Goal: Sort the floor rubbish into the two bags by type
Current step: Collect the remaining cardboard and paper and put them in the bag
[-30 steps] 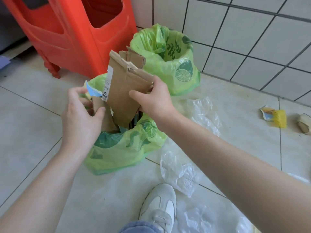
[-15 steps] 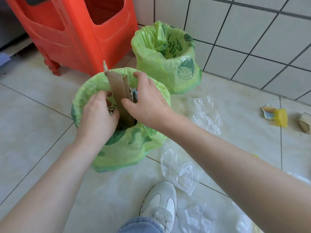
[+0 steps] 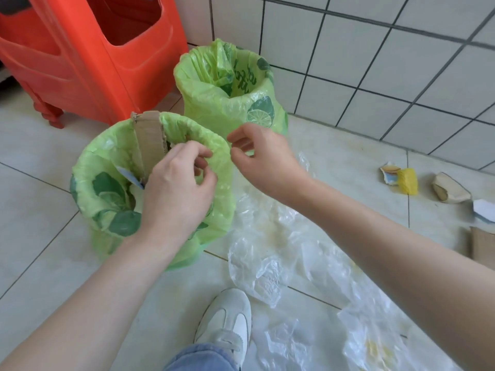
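Observation:
Two green lime-print bags stand open on the tiled floor: a near bag (image 3: 107, 162) and a far bag (image 3: 214, 103) by the wall. A brown cardboard strip (image 3: 148, 140) stands upright inside the near bag, its top poking above the rim, with a blue-white scrap beside it. My left hand (image 3: 176, 188) hovers over the near bag's mouth with fingers loosely curled, holding nothing. My right hand (image 3: 262, 156) is just right of that bag's rim, also loosely curled and empty.
Clear plastic bags (image 3: 262, 269) lie crumpled on the floor to the right, with more (image 3: 375, 330) nearer me. Further right lie a yellow printed scrap (image 3: 401, 179), a beige paper piece (image 3: 450, 188) and brown cardboard (image 3: 482, 247). A red plastic stool (image 3: 93, 49) stands behind. My shoe (image 3: 227, 322) is below.
Both hands pushed the cardboard down into the near bag and let go. The right hand has pulled away to the right of the rim.

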### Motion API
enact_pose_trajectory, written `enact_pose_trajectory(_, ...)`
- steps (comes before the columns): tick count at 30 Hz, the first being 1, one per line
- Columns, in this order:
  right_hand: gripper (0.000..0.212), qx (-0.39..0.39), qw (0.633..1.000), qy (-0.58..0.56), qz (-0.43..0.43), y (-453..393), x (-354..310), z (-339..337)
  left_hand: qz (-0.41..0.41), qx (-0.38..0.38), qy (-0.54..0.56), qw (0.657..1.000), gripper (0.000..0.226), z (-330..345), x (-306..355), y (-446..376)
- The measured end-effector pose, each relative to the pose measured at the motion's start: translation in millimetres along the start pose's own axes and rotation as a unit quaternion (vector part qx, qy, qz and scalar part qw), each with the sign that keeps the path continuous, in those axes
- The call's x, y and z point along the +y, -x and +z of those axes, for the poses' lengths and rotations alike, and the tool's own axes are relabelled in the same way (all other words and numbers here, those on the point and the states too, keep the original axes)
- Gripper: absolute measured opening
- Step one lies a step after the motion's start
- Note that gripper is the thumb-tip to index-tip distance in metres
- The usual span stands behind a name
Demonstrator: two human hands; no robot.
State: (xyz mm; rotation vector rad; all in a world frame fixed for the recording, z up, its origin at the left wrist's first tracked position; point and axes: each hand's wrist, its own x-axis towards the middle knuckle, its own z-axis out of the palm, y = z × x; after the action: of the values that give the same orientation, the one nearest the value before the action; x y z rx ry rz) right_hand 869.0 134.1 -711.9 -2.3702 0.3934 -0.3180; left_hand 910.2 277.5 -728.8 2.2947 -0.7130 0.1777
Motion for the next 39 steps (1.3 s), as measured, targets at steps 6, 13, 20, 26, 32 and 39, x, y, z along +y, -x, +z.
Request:
enact_pose_trajectory(6,0.025,0.007,0.997,-0.005,0.082,41.0,71.3,-43.1,0.075,-0.066,0.002,0.995,0.018,54.2,43.8,14.8)
enact_pose_trajectory(13,0.024,-0.061,0.977,0.039,0.202,123.1,183.9,-71.0,0.093,-0.245,0.006,0.965,0.016,140.9,77.2,53.1)
enact_pose_trajectory(20,0.025,-0.049,0.932,0.046,0.356,173.6,279.7,-116.4,0.173,-0.424,-0.092,0.884,0.02,220.1,119.7,70.8)
enact_pose_trajectory(26,0.027,-0.006,0.916,0.064,0.396,182.4,339.2,-153.2,0.219,-0.45,-0.133,0.856,0.016,291.5,168.5,50.4)
enact_pose_trajectory(32,0.029,-0.012,0.906,0.137,0.4,188.3,391.1,-182.5,0.265,-0.443,-0.198,0.833,0.026,363.1,200.7,19.2)
enact_pose_trajectory(39,0.044,0.014,0.88,0.196,0.432,167.1,433.5,-210.8,0.272,-0.407,-0.224,0.842,0.049,424.5,220.6,-29.2)
